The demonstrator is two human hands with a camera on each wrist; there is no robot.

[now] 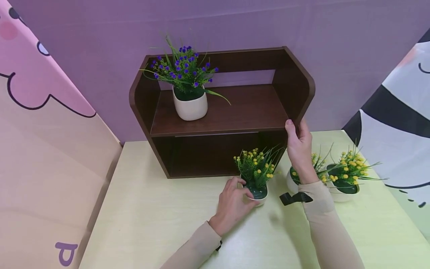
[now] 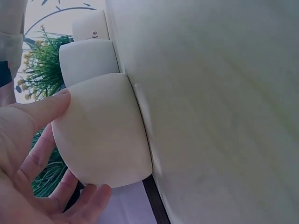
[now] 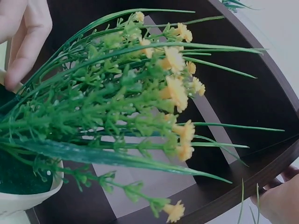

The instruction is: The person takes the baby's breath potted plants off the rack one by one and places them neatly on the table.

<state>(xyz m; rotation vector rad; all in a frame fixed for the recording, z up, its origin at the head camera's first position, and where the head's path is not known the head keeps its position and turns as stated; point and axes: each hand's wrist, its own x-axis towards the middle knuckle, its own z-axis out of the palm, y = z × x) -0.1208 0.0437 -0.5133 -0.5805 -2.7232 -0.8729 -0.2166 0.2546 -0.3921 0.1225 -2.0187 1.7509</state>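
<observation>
A white pot with a yellow-flowered plant stands on the table in front of a dark brown two-level shelf. My left hand holds that pot from the left, thumb on the near side and fingers curled about the far side. In the left wrist view, the thumb and several fingertips touch the pot's wall. My right hand grips the shelf's right side panel at mid height, thumb in front; part of its fingers is hidden behind the panel. The right wrist view shows the plant's flowers close up, before the shelf.
On the upper level, at left, stands a white pot with purple flowers. Two more yellow-flowered pots, one farther right, stand beside the shelf, partly behind my right forearm. A purple cloth wall rises behind the shelf.
</observation>
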